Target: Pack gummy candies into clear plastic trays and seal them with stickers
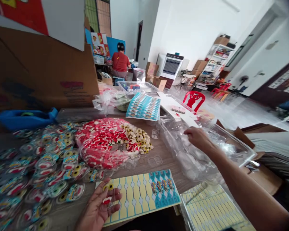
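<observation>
My left hand (100,207) lies palm up at the table's near edge, fingers loosely curled around a few small candies (108,192), yellow and red-white ones. It rests over the left end of a sticker sheet (144,192) that is mostly peeled, with blue stickers left at its right. My right hand (197,137) reaches out into a clear plastic bin (233,144) holding empty clear blister shells; its fingers point down and away, so their hold is hidden. A heap of red-white and yellow candies (110,141) lies on clear plastic between the hands.
Several sealed candy packs (45,170) cover the table's left. A cardboard box (38,70) and blue bag (26,118) stand behind. Full sticker sheets (144,106), a tray of peeled sheets (212,208), a red chair (194,100), and a seated person in red (120,62) are farther off.
</observation>
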`<state>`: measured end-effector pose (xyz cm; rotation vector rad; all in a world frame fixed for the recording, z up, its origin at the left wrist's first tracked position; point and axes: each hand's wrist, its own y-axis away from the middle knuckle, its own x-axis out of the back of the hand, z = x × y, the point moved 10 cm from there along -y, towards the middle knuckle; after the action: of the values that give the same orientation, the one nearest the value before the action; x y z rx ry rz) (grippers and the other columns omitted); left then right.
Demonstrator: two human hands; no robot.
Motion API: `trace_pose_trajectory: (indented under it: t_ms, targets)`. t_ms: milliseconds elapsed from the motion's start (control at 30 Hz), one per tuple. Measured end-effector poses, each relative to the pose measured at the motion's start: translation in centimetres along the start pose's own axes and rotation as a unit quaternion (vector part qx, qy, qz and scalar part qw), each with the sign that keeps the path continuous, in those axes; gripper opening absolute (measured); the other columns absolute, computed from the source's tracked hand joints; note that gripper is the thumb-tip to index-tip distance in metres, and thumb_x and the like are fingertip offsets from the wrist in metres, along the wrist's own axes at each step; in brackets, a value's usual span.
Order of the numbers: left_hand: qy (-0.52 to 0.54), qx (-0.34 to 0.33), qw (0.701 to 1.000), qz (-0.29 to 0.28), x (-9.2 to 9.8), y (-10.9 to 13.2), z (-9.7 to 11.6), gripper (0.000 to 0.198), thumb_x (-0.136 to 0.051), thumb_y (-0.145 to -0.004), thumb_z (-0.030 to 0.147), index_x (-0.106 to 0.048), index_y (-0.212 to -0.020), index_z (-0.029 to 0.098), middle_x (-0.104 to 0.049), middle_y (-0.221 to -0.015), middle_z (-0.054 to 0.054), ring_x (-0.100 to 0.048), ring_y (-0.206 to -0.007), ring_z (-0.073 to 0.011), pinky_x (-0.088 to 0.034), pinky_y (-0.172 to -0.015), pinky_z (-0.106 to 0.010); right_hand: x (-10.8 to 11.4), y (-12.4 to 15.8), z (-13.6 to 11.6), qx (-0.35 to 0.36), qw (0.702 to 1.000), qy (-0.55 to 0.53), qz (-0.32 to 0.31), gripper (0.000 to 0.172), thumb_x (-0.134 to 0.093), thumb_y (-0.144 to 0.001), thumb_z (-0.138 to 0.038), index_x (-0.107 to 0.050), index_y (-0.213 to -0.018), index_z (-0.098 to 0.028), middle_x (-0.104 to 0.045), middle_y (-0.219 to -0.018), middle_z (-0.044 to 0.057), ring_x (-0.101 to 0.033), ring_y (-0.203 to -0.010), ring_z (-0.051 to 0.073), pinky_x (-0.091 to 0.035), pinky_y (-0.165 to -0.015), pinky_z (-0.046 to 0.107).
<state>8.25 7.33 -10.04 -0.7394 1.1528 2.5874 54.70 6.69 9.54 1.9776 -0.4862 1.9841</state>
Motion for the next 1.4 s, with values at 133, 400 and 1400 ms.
trace_pose_trajectory:
  t_ms: [133,400,1400]
  targets:
    - [0.008,-0.005,1.0,-0.019,-0.7,0.4,0.2,0.082,-0.075,-0.078,0.015,-0.034,-0.148,0.022,-0.074,-0.095,-0.013,-0.073,-0.083,-0.0284,-0.06,-0.066,-0.039,6.4,7.6,-8.1,0.171,0.942,-0.183,0.223,0.024,-0.051,-0.087,-0.015,-0.074,-0.09,-0.019,-0.072,-0.094,0.007,-0.068,-0.081,0.019,-0.052,-0.075,0.03]
    - [0.004,-0.013,0.998,-0.062,-2.2,1.3,0.7,0.062,-0.067,-0.084,0.016,-0.04,-0.139,0.021,-0.073,-0.092,-0.01,-0.073,-0.082,-0.0258,-0.06,-0.069,-0.039,-9.1,10.8,-23.5,0.267,0.944,-0.187,-0.058,0.038,-0.044,-0.077,0.002,-0.073,-0.09,-0.02,-0.076,-0.096,0.007,-0.071,-0.09,0.019,-0.053,-0.079,0.027]
    - [0.082,-0.06,0.992,-0.077,-6.8,-0.3,2.4,0.065,-0.076,-0.071,0.019,-0.05,-0.13,0.024,-0.064,-0.081,0.001,-0.065,-0.068,-0.0158,-0.048,-0.058,-0.025,-3.2,16.8,-30.6,0.464,0.869,-0.168,-0.015,0.085,-0.061,-0.083,-0.021,-0.02,-0.158,-0.026,-0.074,-0.093,0.006,-0.068,-0.074,0.024,-0.051,-0.064,0.034]
